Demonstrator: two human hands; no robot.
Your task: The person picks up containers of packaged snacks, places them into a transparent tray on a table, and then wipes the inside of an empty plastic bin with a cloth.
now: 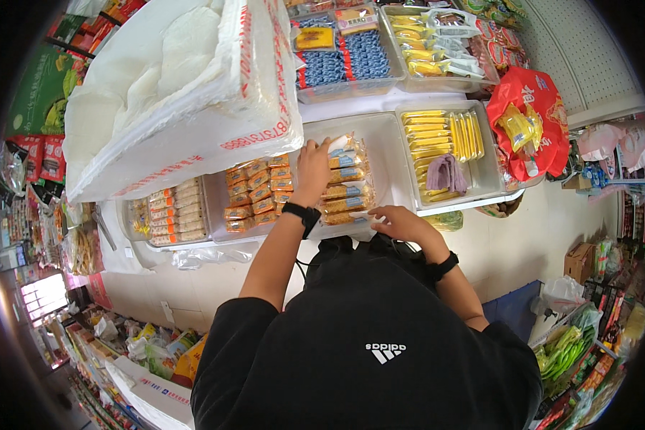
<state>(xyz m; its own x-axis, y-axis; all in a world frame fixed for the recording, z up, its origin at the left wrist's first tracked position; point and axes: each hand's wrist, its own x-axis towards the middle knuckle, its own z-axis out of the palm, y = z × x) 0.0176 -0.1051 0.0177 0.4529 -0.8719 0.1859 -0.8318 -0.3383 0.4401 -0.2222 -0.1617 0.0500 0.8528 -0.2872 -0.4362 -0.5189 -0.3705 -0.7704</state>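
Wrapped snack bars [347, 191] lie stacked in a clear plastic bin [389, 161] in front of me. My left hand [314, 161] reaches to the far left end of this stack, fingertips at the top packets; whether it grips one I cannot tell. At the bin's near edge is my right hand [400, 223], its thumb and forefinger close to the nearest packet; its hold is unclear. To the left, a bin holds orange-wrapped snacks [258, 191]. Yellow packets [427, 134] fill part of the bin to the right, with a purple cloth [446, 174] on top.
A large white foam box [258, 118] overhangs the left bins. Behind are bins of blue packets [322, 67] and yellow-and-white packets [441, 43]. A red bag [532, 123] sits at the right end. Greens [567, 349] stand on a rack at the lower right.
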